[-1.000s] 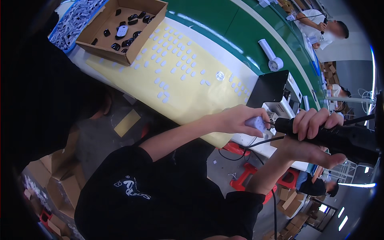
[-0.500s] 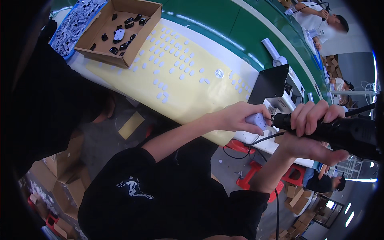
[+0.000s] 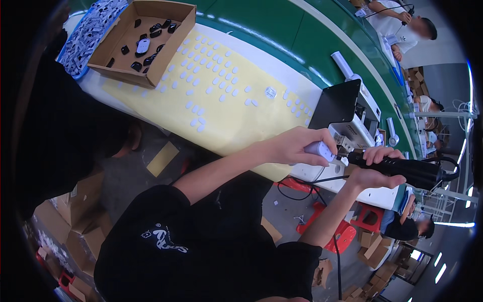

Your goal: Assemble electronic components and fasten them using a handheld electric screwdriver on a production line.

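Note:
My left hand [image 3: 296, 142] pinches a small white rounded plastic housing [image 3: 319, 150] between thumb and fingers, near the right end of the worktable. Wrapped in my right hand [image 3: 371, 176] is a black electric screwdriver [image 3: 420, 172], lying almost level with its tip pointed left at the housing. The tip is close against the housing's end; whether it touches a screw is too small to tell. Behind both hands stands a machine with a black panel [image 3: 338, 103] and a white-and-grey body. A cable runs beneath my right forearm.
Many small white oval pieces lie in rows on a yellow sheet [image 3: 236, 123]. A cardboard box [image 3: 121, 75] holds several black parts and one white housing, beside a blue tray [image 3: 80, 76] of grey-white pieces. Red stools [image 3: 342, 236] stand below. Other people sit along the green line.
The screwdriver and my right hand have shifted back and slightly left, so more of the tool's rear end shows. My left hand keeps its grip on the housing. The view has shifted a little.

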The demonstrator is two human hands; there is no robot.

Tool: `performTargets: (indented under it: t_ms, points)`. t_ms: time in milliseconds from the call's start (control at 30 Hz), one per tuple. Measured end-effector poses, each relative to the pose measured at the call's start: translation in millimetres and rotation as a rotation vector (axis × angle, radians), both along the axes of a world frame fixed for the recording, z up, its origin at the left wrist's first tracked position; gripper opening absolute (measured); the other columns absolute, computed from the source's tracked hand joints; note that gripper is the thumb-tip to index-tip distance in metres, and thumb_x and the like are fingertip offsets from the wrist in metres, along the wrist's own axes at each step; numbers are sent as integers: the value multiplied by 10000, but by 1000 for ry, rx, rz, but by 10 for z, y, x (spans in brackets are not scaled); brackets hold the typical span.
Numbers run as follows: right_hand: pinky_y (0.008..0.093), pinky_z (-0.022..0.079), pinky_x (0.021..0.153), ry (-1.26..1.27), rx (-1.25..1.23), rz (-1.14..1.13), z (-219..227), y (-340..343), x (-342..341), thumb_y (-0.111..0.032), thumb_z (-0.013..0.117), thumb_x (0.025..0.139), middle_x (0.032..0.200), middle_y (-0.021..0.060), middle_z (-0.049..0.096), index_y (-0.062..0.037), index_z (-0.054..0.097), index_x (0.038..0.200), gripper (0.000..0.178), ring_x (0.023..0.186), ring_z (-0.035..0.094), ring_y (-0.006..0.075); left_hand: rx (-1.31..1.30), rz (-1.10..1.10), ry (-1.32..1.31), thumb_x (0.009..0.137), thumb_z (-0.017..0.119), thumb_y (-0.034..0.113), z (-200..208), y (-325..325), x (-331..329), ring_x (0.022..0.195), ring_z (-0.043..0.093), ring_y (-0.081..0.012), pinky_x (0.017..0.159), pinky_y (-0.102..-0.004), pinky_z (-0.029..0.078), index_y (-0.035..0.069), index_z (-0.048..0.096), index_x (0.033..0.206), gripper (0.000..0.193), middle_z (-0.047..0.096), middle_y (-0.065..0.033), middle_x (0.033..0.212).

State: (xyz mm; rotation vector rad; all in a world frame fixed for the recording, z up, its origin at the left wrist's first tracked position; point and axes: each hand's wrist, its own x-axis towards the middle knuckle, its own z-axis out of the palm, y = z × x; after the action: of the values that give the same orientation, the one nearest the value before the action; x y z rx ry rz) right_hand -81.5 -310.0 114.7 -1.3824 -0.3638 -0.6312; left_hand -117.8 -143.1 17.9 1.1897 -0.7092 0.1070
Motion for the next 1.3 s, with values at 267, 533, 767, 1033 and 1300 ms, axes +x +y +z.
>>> performTargets:
  t_ms: [267,533,767,1033,1300]
  points:
    - [236,274,365,59,29,-21,-80,-27,34,-696,266,823,529,27,364,-77,388,798,632,383,332,112,-8,15,-12,796,684,243,1,-12,5,887,596,-199,775,-293,446,75,536,1013,312,605,-65,977]
    - [229,288,360,-19,63,153,10,-171,-66,-702,272,817,532,33,375,-72,389,805,641,384,343,114,5,-20,10,791,693,233,17,1,9,909,590,-193,786,-289,448,71,533,1016,320,603,-73,1000]
    - [229,293,356,19,37,46,-11,-54,62,-716,287,803,526,40,372,-69,393,813,655,382,341,118,-11,-12,4,796,690,229,2,-12,25,905,591,-191,779,-289,452,70,529,1010,311,602,-75,1001]
    - [225,290,352,54,21,33,-64,-59,70,-729,299,795,523,30,360,-67,393,816,669,379,334,108,4,-17,14,795,691,229,12,-7,15,899,591,-191,777,-286,451,69,525,1010,315,603,-72,998]
    - [202,278,350,-6,38,202,217,9,-264,-731,392,771,530,9,353,-66,389,816,667,386,342,86,15,-17,-3,792,694,229,26,-2,6,882,589,-183,770,-285,450,69,530,1004,311,600,-66,982]
